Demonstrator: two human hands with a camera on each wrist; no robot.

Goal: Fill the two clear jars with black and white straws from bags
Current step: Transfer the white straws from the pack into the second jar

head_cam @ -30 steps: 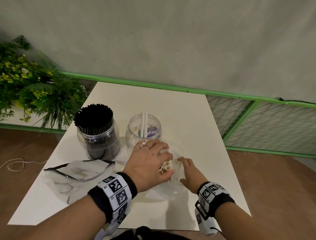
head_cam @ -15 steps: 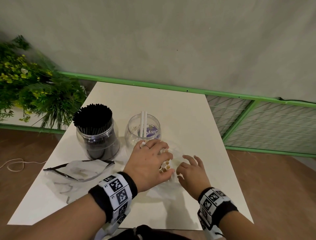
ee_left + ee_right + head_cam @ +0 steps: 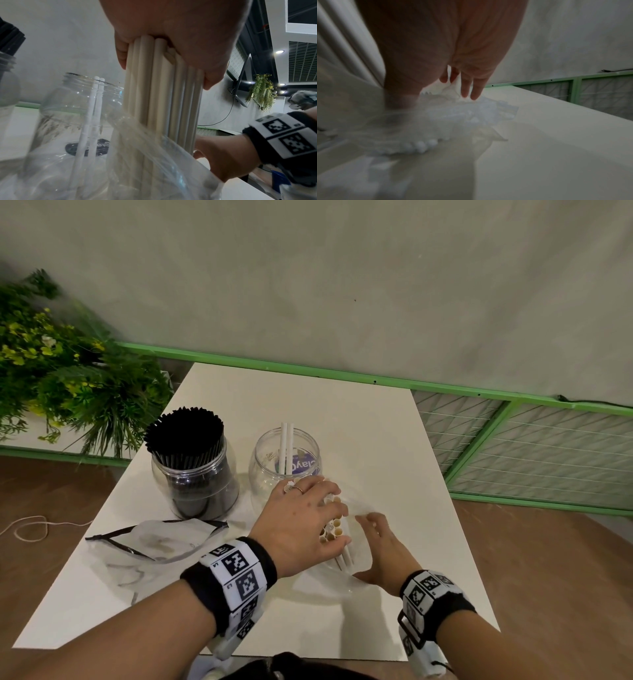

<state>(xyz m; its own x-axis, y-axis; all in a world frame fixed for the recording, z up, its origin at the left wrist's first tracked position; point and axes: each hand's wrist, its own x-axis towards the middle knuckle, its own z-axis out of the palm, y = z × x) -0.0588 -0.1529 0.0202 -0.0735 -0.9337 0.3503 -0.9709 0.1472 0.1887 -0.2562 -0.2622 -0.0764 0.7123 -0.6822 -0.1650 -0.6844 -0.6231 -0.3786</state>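
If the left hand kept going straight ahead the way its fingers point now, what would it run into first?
Probably the clear jar holding two white straws. The left hand, gripping the white straw bundle, points toward it, fingertips already near its front wall. Depth is hard to judge, so contact there is likely, not certain.

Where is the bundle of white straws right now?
In the head view, the left hand grips the bundle of white straws, upright, just in front of the nearly empty clear jar, its lower end inside the clear bag.
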